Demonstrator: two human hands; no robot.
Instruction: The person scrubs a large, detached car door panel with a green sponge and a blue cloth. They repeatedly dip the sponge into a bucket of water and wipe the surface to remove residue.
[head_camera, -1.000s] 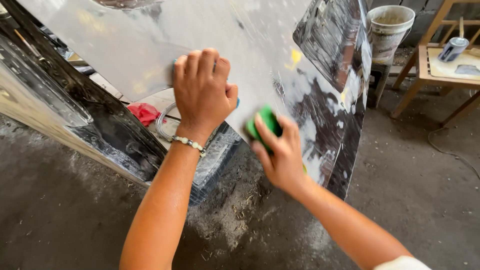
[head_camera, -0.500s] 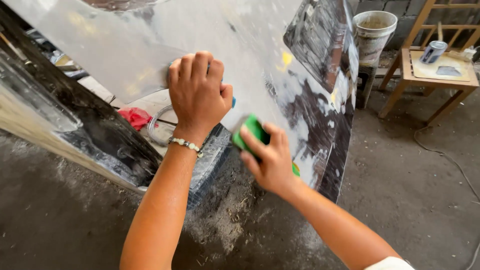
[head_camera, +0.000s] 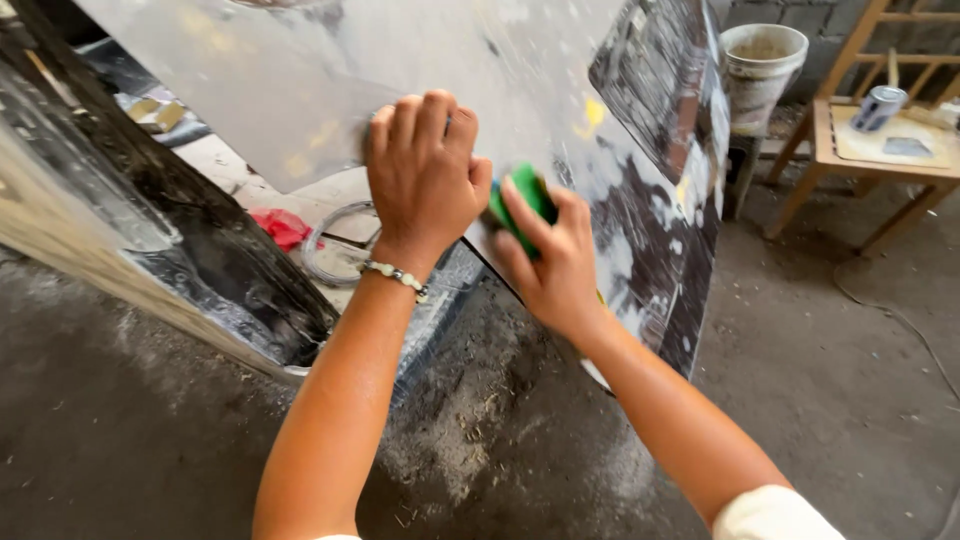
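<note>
A large tilted panel (head_camera: 330, 70), grey with patchy black and white areas, fills the upper middle of the view. My left hand (head_camera: 425, 175) presses flat against its lower part, fingers closed over something blue-green that barely shows; a bead bracelet is on that wrist. My right hand (head_camera: 555, 265) grips a green sanding block (head_camera: 528, 195) and holds it against the panel just right of my left hand. The right hand is blurred.
A dark glossy body part (head_camera: 190, 250) lies at left on the dusty concrete floor (head_camera: 830, 380). A red rag (head_camera: 280, 225) and a coiled hose (head_camera: 335, 245) lie behind the panel. A white bucket (head_camera: 760, 60) and a wooden stool (head_camera: 880, 140) with a can (head_camera: 880, 105) stand at upper right.
My right hand with the green block has slid left and up along the panel, close to my left hand. My left hand has stayed pressed on the panel.
</note>
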